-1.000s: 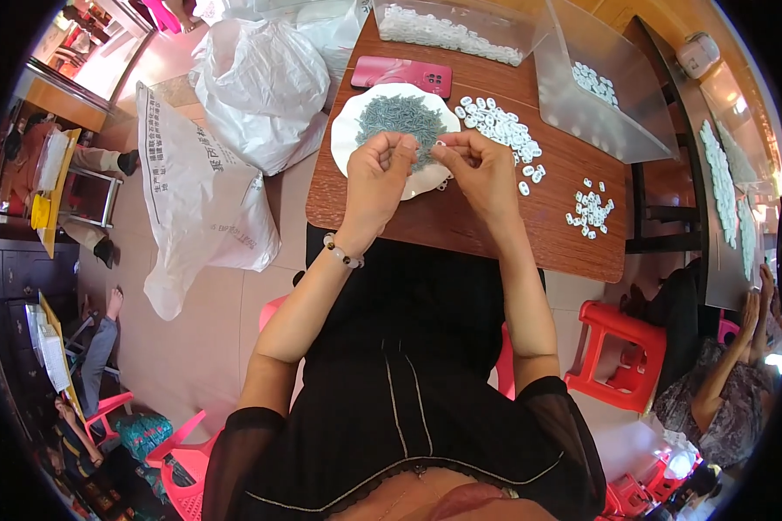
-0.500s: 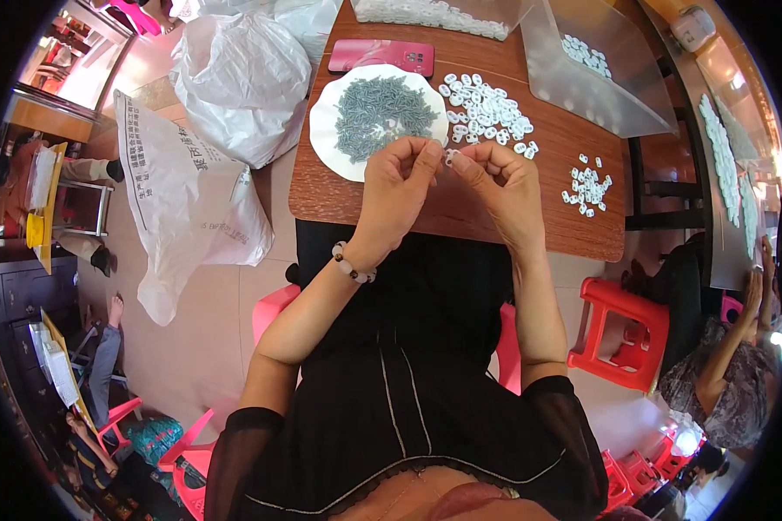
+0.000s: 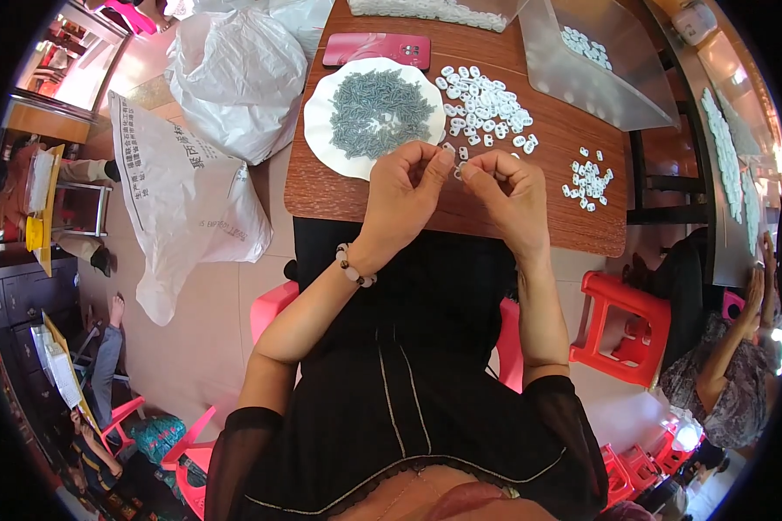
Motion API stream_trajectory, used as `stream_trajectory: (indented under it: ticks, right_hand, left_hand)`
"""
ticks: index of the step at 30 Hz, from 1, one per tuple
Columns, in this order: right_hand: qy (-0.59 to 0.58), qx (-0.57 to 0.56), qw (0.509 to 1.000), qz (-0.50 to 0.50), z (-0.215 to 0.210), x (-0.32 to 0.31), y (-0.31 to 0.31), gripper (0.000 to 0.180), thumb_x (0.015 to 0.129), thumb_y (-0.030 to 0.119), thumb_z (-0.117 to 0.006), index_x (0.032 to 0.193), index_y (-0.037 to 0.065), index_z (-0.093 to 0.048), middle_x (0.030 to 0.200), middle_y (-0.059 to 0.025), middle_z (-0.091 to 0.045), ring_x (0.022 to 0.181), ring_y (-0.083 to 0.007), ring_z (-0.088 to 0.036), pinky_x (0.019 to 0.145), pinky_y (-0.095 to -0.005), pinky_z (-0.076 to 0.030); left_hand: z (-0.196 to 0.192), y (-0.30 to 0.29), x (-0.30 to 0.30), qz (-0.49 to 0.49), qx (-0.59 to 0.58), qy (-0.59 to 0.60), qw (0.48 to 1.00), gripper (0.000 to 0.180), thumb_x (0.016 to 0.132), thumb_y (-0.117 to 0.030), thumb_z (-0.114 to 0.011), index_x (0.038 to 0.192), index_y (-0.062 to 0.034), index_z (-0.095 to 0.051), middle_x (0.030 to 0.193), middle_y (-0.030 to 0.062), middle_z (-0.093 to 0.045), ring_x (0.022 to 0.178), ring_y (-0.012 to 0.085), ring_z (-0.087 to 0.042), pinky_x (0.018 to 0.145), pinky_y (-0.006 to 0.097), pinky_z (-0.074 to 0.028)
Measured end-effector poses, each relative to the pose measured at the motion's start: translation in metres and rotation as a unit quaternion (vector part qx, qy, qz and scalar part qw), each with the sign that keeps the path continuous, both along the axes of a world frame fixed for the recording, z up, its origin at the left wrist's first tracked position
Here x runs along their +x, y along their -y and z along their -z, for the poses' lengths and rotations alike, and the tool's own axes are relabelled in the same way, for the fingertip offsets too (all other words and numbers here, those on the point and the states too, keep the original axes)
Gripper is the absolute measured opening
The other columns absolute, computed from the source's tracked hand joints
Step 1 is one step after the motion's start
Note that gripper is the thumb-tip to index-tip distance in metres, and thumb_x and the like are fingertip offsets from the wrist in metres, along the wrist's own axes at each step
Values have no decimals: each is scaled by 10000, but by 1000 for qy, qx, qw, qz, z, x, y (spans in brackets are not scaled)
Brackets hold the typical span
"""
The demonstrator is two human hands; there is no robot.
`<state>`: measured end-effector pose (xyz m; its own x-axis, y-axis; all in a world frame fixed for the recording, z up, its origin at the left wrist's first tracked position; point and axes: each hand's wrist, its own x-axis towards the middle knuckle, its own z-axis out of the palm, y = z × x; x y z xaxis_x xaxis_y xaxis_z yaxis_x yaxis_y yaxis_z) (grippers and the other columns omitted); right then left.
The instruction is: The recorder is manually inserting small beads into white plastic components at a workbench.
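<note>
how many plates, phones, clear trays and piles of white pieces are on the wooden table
white plate: 1
red phone: 1
clear trays: 2
piles of loose white pieces: 2
Total: 6

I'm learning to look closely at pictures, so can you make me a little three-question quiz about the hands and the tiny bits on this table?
1. True or false: the left hand and the right hand are pinching a small white piece between them.
2. What lies on the white plate? A) grey screws B) red beads C) coins
3. Fill in: the flat phone beyond the plate is ____ in colour.

Key:
1. True; both hands meet over the near part of the wooden table.
2. A.
3. Pink-red.
</note>
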<state>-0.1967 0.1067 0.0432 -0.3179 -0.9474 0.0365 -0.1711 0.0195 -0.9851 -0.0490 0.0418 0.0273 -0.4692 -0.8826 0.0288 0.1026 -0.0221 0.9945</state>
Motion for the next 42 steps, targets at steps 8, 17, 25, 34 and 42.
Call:
stream_trajectory:
  ticks: [8,17,25,34,42]
  right_hand:
    - [-38,7,999,18,4,-2,1,147,840,133,-698,777,3,-671,598,58,-566,551,6,-440,497,-183,-333]
    - [-18,-8,997,72,7,1,-5,143,850,127,-698,790,-2,-679,610,31,-600,540,-1,-465,491,-182,-343]
    - [40,-5,997,66,8,-4,-12,127,876,114,-683,828,-4,-685,662,21,-620,585,2,-484,527,-165,-342]
    - [67,7,994,80,20,-6,-14,147,888,128,-661,849,-10,-689,708,3,-623,644,-35,-509,611,-185,-379]
    - [72,21,994,85,20,-5,-16,142,890,119,-656,835,-8,-686,714,0,-628,645,-33,-508,618,-185,-378]
  left_hand:
    - [7,0,-7,-21,-28,14,999,199,917,-149,-639,849,37,-637,676,12,-612,625,49,-504,567,228,-416]
    - [9,-7,-21,-61,-58,15,996,170,890,-113,-650,807,34,-636,619,36,-597,569,68,-501,524,252,-404]
    - [20,-3,-27,7,-5,-16,1000,261,918,-195,-636,786,30,-640,633,16,-614,557,47,-489,511,220,-384]
    - [25,-1,-22,35,129,-113,985,347,947,-301,-611,825,19,-670,673,1,-628,569,27,-495,534,181,-390]
    - [23,2,-13,56,107,-65,991,227,909,-222,-666,889,2,-693,736,2,-651,625,18,-505,571,163,-399]
